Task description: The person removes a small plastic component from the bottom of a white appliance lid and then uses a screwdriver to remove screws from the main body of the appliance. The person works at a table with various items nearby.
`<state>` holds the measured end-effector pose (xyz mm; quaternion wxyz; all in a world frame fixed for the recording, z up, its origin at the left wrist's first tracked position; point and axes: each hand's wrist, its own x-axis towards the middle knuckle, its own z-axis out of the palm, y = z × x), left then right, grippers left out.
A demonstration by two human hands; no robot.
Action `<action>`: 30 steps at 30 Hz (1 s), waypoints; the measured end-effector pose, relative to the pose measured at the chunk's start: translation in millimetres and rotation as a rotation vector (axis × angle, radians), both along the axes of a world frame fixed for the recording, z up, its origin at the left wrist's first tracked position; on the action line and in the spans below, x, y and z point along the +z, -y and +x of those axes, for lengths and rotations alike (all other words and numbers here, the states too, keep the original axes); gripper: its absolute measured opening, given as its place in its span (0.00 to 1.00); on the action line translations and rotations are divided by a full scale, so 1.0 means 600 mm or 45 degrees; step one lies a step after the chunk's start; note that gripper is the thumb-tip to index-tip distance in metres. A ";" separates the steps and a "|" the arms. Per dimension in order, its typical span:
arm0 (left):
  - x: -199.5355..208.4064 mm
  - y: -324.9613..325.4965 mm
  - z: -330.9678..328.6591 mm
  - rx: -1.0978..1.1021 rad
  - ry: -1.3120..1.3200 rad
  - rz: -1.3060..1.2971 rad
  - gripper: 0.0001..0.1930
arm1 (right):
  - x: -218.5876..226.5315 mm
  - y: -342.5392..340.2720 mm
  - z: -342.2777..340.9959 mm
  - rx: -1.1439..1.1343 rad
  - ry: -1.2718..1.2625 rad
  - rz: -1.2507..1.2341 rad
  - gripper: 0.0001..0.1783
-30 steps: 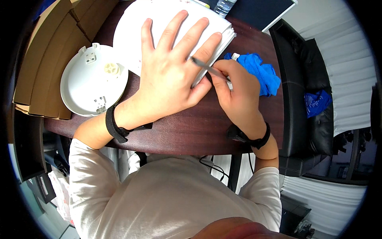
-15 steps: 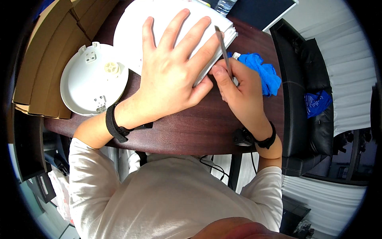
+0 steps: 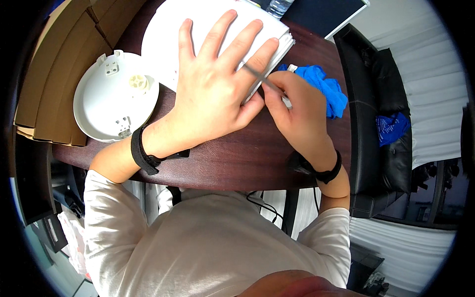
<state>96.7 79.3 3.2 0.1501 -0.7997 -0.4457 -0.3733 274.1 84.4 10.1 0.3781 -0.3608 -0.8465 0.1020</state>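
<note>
My left hand [image 3: 213,91] lies flat with fingers spread on a white, layered sheet-like piece [image 3: 159,42] that has a curved left side and a stacked right edge. Its thumb rests along the near edge. Just to the right, my right hand [image 3: 302,111] is closed round a thin, dark metal tool [image 3: 258,75], slim like a file or blade. The tool slants up and left, its tip over the base of the left index finger. Blur and the angle leave unclear whether it touches anything.
A round white dish-like cover [image 3: 91,101] with small fittings lies at left, beside a cardboard box [image 3: 54,74]. Crumpled blue cloth [image 3: 324,91] sits right of the hands on the dark wooden table [image 3: 222,166]. A clear bottle [image 3: 279,7] stands behind; a black sofa [image 3: 368,123] is at right.
The metal tool has swung from nearly upright to slanting left, its tip now lower and nearer the left hand's knuckles. The right wrist has turned slightly; the left hand stays in place.
</note>
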 end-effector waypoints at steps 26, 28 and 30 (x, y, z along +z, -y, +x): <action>0.003 0.001 0.001 0.000 0.010 -0.013 0.32 | 0.007 0.018 -0.008 -0.111 -0.351 -0.665 0.10; 0.002 0.001 0.001 0.003 0.013 -0.009 0.32 | 0.010 0.018 -0.011 -0.135 -0.330 -0.671 0.10; 0.001 0.000 0.000 0.008 0.008 -0.014 0.32 | 0.007 0.016 -0.012 -0.113 -0.344 -0.648 0.10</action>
